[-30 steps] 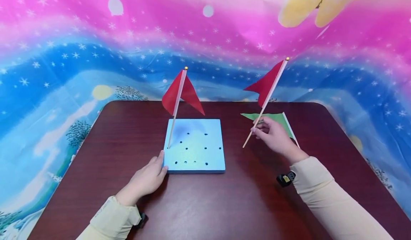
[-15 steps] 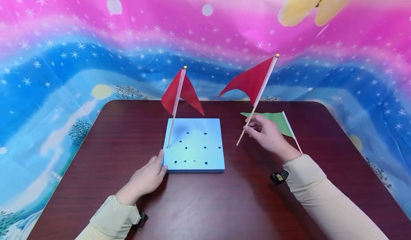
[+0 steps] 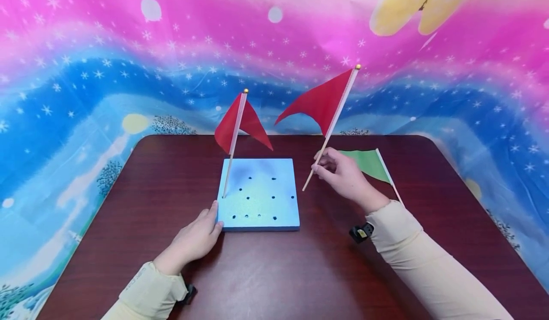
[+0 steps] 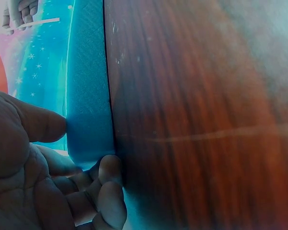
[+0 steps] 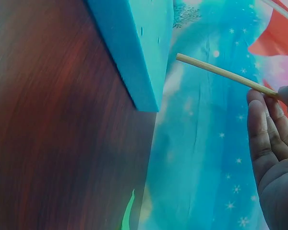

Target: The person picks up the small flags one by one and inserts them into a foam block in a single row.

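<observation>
Pinching the second red flag, your right hand nears the foam block; your left hand steadies it flat-fingered, one flag planted, green flag waiting.

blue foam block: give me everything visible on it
The blue foam block is a flat, square, light-blue slab, foam by its look, lying flat on the dark wooden table. Its top has rows of small dark holes. A red flag on a thin stick stands in a hole near its left edge. The left hand touches its near left corner, thumb on top. The right hand holds a second red flag to its right, stick end in the air, clear of the block.
</observation>
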Tool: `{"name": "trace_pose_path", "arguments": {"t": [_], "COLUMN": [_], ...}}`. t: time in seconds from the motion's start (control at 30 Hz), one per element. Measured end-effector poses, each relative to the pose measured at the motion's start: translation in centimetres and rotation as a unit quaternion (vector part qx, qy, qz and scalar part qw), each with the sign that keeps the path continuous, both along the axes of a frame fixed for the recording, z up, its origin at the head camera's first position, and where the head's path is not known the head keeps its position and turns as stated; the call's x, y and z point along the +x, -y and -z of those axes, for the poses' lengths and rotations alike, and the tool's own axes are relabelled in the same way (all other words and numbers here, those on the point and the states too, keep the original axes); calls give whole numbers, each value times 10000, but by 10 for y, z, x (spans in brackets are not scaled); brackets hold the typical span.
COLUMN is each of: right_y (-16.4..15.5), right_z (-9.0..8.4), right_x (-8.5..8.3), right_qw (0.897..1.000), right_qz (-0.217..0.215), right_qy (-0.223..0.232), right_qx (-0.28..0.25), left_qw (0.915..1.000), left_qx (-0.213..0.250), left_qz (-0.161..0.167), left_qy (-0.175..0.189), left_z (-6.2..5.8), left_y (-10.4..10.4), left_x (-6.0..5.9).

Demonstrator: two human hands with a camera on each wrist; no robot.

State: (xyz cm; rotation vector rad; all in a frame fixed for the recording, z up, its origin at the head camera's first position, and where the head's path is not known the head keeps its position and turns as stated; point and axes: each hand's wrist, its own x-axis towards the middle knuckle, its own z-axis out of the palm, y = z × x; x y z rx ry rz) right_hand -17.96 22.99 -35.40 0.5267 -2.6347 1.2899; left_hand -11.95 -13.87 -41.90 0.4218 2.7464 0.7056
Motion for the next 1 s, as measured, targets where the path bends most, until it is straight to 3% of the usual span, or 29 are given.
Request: {"name": "trace_pose_path", "arguments": {"t": [0.47, 1.0], "right_y": [30, 61], "right_z": [1, 13], "right_x": [-3, -6], "right_qw": [9988, 9966], "right_qz": [-391, -799], "right_qy": [95, -5], "right_qx": [-294, -177], "left_qw": [10000, 10000], "left_qx": [1, -27], "left_qz": [-9, 9], "left_qy": [-44, -79], "left_z": [-2, 0], "left_y": [0, -1], "left_x": [0, -1]}}
